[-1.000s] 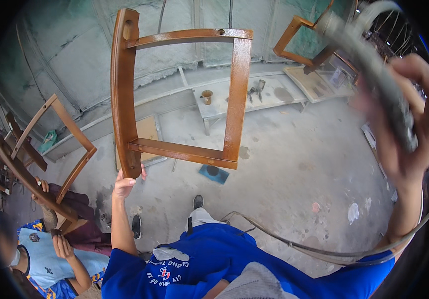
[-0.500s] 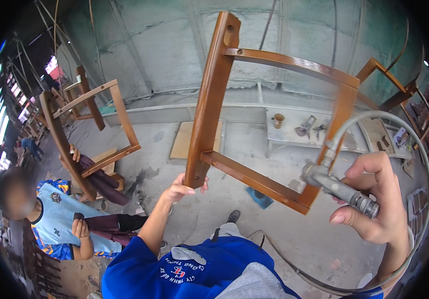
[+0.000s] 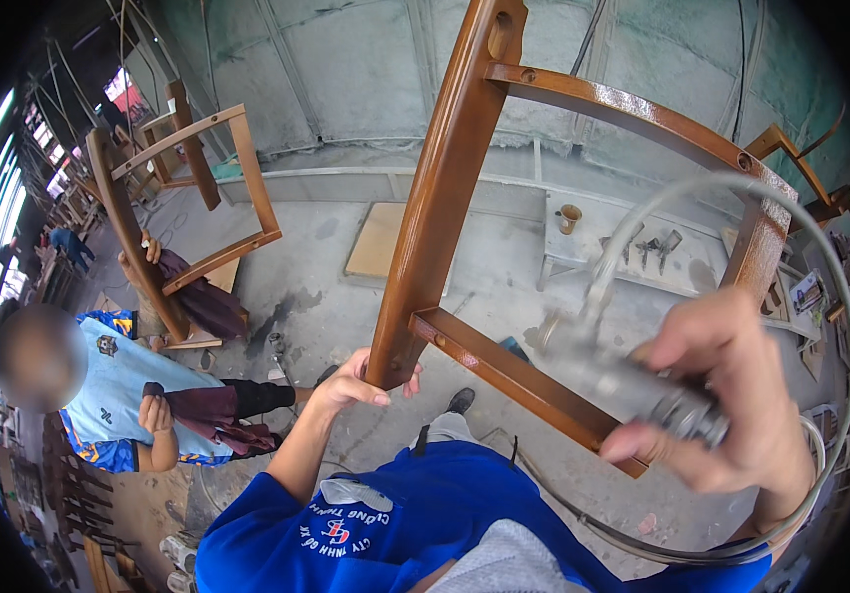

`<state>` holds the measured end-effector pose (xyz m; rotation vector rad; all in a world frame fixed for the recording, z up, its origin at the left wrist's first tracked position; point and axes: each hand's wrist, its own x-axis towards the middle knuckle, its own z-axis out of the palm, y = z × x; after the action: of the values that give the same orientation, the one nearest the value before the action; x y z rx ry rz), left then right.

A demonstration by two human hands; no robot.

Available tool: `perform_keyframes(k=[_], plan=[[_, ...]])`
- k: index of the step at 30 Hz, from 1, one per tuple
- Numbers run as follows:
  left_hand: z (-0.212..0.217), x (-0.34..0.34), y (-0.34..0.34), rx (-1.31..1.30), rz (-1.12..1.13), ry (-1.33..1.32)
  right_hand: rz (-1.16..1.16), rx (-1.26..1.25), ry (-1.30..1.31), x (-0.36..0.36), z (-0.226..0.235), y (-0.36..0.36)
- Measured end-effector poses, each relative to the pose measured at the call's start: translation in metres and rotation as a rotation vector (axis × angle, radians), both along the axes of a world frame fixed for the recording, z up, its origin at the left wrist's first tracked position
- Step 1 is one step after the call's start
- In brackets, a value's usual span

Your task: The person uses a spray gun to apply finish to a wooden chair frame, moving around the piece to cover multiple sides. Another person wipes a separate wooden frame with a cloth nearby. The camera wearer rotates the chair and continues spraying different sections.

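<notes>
A glossy brown wooden frame (image 3: 440, 208), with a long thick post and thinner curved and straight rails, hangs tilted in front of me. My left hand (image 3: 358, 383) is closed around the lower end of its post. In my right hand (image 3: 731, 395), smeared by motion, is a metal spray gun (image 3: 603, 371), its nozzle pointing left across the lower rail. A pale hose (image 3: 633, 222) rises from the gun and loops down past my right forearm. The gun hides part of the frame's right corner.
At the left a person in a light blue shirt (image 3: 138, 371) holds another wooden frame (image 3: 128, 232) and a dark red cloth (image 3: 203, 296). A low bench (image 3: 583, 242) carries a cup (image 3: 569, 217) and more spray guns. A flat board (image 3: 376, 242) lies on the floor.
The frame has come closer and shifted up and right in view. My right hand has swung the spray gun leftward, and it is blurred now. The other person still holds the frame and cloth.
</notes>
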<state>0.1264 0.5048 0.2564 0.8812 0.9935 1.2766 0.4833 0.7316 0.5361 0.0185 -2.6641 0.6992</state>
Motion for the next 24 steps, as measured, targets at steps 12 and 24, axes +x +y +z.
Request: perform_keyframes(k=[12, 24], plan=[[-0.012, -0.006, -0.009, 0.041, -0.011, -0.001, 0.063, 0.113, -0.012, 0.001, -0.01, -0.02], [-0.024, -0.017, 0.005, 0.043, -0.038, 0.054, -0.082, 0.38, 0.358, -0.045, -0.003, -0.008]])
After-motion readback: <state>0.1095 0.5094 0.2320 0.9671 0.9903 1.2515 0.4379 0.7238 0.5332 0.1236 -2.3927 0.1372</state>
